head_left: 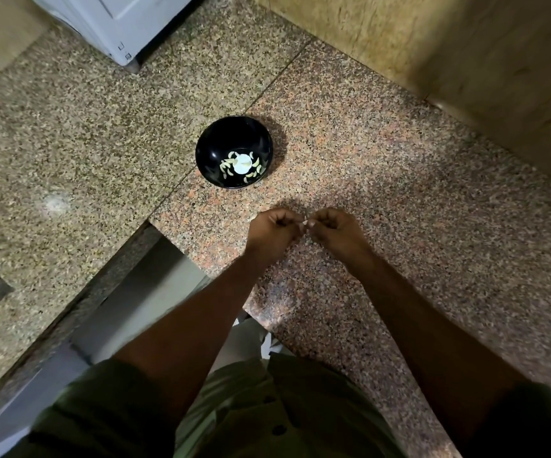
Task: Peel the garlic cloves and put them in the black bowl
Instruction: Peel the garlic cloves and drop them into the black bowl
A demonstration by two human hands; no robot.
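Both hands meet over the speckled pink-and-grey granite counter (399, 166), knuckles up and fingers curled inward. The left hand (272, 231) and the right hand (335, 229) pinch 1 small pale garlic clove (305, 223) between their fingertips, which come together at the gap between the 2 fists. Only a sliver of the clove shows; whether its skin is on or off cannot be told.

Beyond the fingers and a little to their left, well apart from them, the round glossy black bowl (211, 150) sits on the counter. Inside it lie several peeled pale yellow garlic cloves (226, 166) in a loose ring around a white rounded garlic piece (242, 163) at the bottom.

Farther past the bowl, up and to the left of the fingers, stands the corner of a light grey appliance (115, 24). To the right of the fingers, beyond the counter, rises a tan stone wall (466, 44). Below the wrists, toward the person, the counter edge drops to a grey floor (142, 292), and an olive-green buttoned shirt (251, 408) fills the near edge.
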